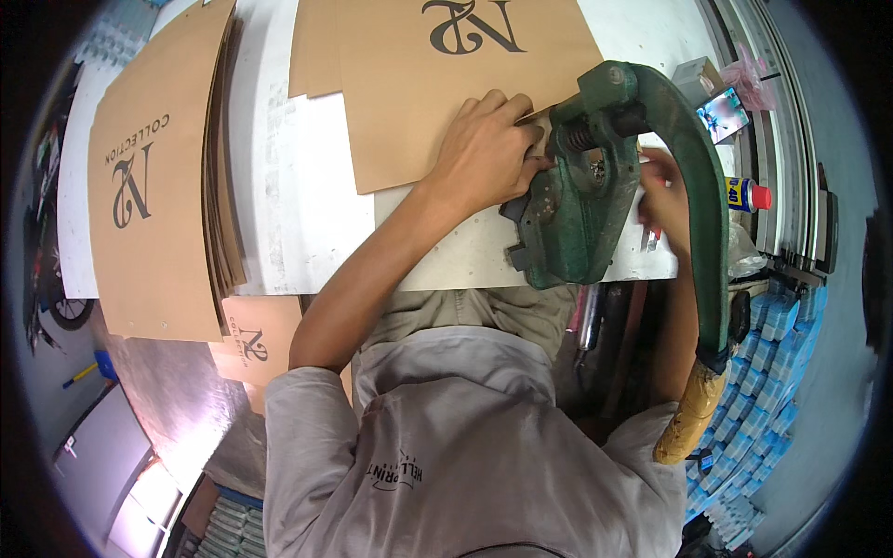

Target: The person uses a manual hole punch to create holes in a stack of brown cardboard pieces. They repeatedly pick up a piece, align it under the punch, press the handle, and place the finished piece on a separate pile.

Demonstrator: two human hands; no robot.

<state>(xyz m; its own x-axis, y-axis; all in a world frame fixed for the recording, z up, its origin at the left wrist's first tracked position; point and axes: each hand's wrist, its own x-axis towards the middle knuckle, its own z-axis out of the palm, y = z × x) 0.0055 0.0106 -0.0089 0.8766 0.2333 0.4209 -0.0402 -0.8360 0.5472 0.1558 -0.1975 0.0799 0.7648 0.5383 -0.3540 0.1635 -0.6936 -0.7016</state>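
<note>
A flat brown paper bag (395, 121) with a dark printed logo lies on the white table, its right edge by the jaws of a green hand-lever press (595, 214). My left hand (488, 149) rests on the bag's near right corner, fingers curled and closed on its edge beside the press. To the right of the press is my right hand (662, 191), partly covered by the machine's frame and lever and slightly blurred; its fingers cannot be read clearly. The long curved lever (714, 232) comes down toward me and ends in a tape-wrapped handle (690, 409).
A stack of brown paper bags (153, 186) leans over the table's left edge. More bags (265, 339) sit below it. At the right lie a lit phone (724, 115), a blue spray can with a red cap (747, 194) and crumpled plastic (744, 251). Blue-white bundles (758, 391) are piled at lower right.
</note>
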